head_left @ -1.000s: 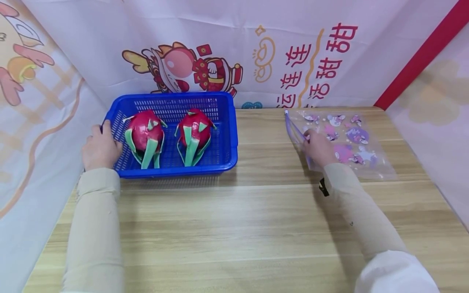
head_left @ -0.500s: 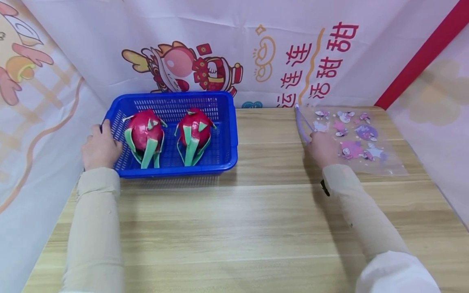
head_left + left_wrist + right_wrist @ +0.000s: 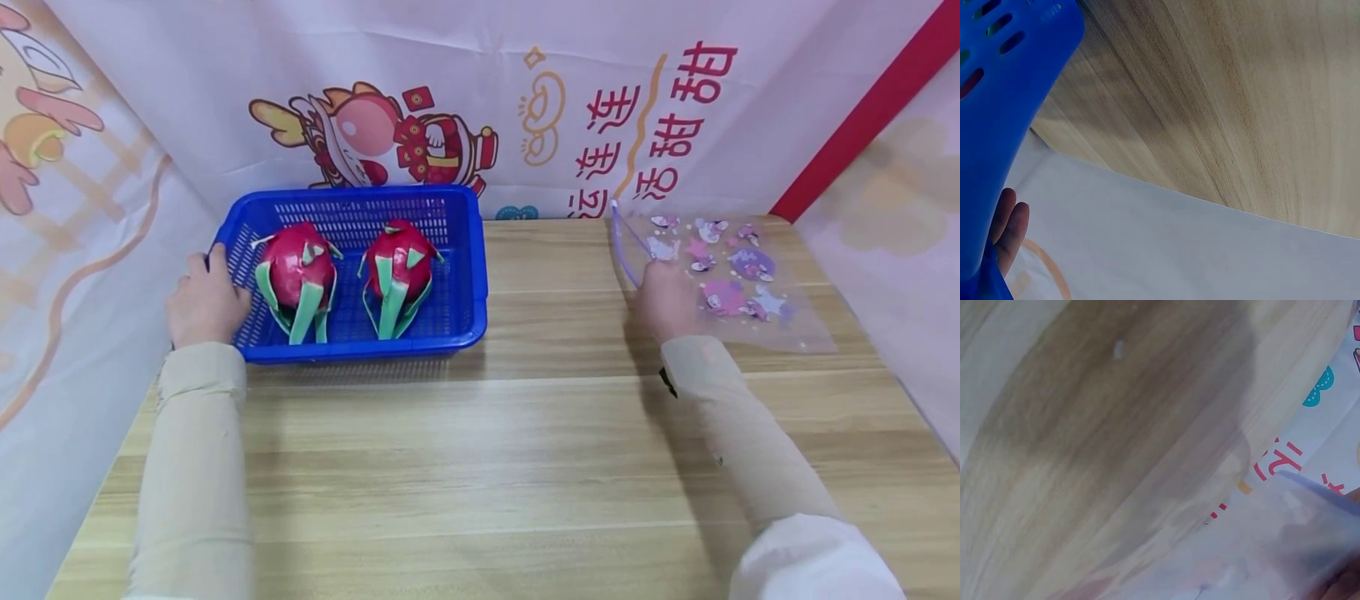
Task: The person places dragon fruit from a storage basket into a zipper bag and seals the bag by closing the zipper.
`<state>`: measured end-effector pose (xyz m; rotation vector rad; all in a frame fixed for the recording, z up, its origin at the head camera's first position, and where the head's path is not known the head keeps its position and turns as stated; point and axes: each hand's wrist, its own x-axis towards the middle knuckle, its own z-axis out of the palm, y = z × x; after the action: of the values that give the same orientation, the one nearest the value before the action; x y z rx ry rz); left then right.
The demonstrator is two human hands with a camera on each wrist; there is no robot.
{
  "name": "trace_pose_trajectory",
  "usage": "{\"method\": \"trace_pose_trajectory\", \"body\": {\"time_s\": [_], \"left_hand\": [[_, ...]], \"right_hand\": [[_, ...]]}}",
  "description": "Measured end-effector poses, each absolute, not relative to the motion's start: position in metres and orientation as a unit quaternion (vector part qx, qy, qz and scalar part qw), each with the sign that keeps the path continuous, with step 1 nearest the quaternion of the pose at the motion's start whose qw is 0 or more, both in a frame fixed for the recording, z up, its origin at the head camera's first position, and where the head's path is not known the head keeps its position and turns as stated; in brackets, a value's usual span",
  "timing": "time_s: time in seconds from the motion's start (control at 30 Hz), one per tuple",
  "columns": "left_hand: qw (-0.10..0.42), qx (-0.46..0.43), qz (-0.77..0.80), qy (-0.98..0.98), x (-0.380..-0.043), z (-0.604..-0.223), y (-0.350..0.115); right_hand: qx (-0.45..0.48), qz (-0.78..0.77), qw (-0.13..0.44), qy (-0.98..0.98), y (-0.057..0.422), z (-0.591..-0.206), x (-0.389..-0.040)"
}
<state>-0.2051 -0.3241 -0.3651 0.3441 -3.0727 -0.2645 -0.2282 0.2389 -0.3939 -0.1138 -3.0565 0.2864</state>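
My left hand (image 3: 206, 302) grips the left end of a blue plastic basket (image 3: 360, 350) with slotted walls. In the left wrist view, fingertips (image 3: 1013, 228) show beyond the basket's wall (image 3: 991, 144). Two dragon fruits, one on the left (image 3: 294, 262) and one on the right (image 3: 397, 262), sit side by side inside, red with green leaf-like scales. On the right, my right hand (image 3: 667, 302) pinches a clear zip bag (image 3: 813, 317) by its purple-edged mouth. Cartoon prints in pink and purple cover the bag. Its mouth gapes slightly; most of my right fingers are hidden in the head view.
A wood-grain table (image 3: 465, 458) carries everything. Behind it hangs a white printed cloth (image 3: 525, 108) with red characters, and similar cloth panels stand at the left (image 3: 82, 275) and right (image 3: 900, 275). The basket and bag lie near the back edge.
My right hand has shifted the bag right and toward the back of the table, lifting its mouth edge slightly. My left hand, the basket and both dragon fruits have stayed put.
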Motion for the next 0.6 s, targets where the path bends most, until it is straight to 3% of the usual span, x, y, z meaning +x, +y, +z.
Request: {"method": "trace_pose_trajectory", "body": {"time_s": [0.3, 0.6], "left_hand": [[0.015, 0.112, -0.085, -0.99, -0.2052, -0.3645, -0.3234], [0.016, 0.112, -0.08, -0.99, -0.204, -0.3644, -0.3222]], "right_hand": [[-0.049, 0.17, 0.067, -0.982, 0.2366, -0.3957, -0.2268], [-0.074, 0.269, 0.022, -0.96, 0.2314, -0.3913, -0.2264]]}}
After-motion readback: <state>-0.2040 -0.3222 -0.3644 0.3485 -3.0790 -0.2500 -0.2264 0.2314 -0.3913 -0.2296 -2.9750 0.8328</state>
